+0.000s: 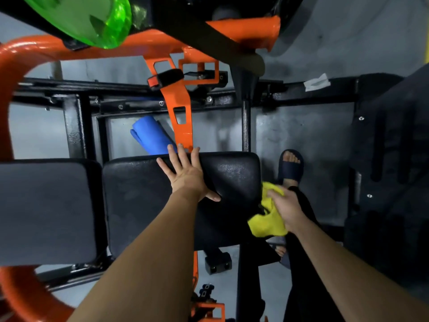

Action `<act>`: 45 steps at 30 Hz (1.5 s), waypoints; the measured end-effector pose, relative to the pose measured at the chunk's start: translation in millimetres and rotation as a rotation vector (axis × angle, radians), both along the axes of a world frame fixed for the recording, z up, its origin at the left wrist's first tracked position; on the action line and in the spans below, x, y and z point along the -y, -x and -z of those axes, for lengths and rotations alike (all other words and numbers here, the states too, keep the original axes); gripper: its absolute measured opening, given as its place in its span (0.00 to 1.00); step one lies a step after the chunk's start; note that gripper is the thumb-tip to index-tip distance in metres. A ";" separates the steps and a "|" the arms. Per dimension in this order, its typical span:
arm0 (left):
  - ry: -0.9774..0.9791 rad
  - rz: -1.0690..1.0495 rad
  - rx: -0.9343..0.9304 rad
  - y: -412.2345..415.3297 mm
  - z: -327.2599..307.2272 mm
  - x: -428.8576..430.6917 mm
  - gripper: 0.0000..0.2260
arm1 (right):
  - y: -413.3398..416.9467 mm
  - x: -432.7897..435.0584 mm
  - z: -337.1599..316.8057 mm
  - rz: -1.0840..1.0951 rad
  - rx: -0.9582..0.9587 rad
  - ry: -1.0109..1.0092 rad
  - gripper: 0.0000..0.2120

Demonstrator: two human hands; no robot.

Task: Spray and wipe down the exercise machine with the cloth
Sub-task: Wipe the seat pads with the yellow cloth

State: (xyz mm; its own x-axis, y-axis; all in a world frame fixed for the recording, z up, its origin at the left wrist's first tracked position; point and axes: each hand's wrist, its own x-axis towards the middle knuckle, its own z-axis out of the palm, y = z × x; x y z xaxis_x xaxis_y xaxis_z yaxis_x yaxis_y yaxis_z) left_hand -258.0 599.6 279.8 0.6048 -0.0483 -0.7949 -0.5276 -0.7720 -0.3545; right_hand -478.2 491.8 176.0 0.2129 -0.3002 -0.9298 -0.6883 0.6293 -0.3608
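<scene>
Right hand (286,205) bunches yellow cloth (267,225) against seat pad (139,194) right edge. Left hand (188,176) flat, fingers spread, bracing pad beside it. Likely mid-wipe (sprayer unseen); orange frame (34,49) probably left.

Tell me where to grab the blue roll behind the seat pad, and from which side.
Take the blue roll round its exposed far end, coming from above through the gap left of the orange bracket. It looks cylindrical, so a grip should close round its girth; its near end is hidden behind the black seat pad and the left hand.
</scene>
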 end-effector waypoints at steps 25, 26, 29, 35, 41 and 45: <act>0.045 0.014 -0.002 -0.2 -1.0 -3.5 0.72 | 24.9 -24.5 5.5 -0.115 -0.123 -0.129 0.06; 0.047 0.007 -0.005 -0.2 -1.3 -3.7 0.72 | 18.1 -21.5 6.3 -0.176 -0.106 -0.124 0.07; 0.063 0.013 0.007 0.8 0.6 -4.7 0.73 | -19.5 8.7 4.1 -0.419 -0.067 0.044 0.07; 0.061 0.018 0.006 1.7 -0.7 -4.5 0.72 | -75.2 68.9 1.1 -0.555 0.019 0.185 0.08; 0.061 0.026 0.010 2.1 -1.5 -5.2 0.71 | -89.8 71.8 -12.1 -0.219 0.167 0.257 0.15; 0.052 0.027 0.014 2.9 -3.0 -3.7 0.71 | -88.1 58.4 -14.6 -0.313 0.159 0.264 0.11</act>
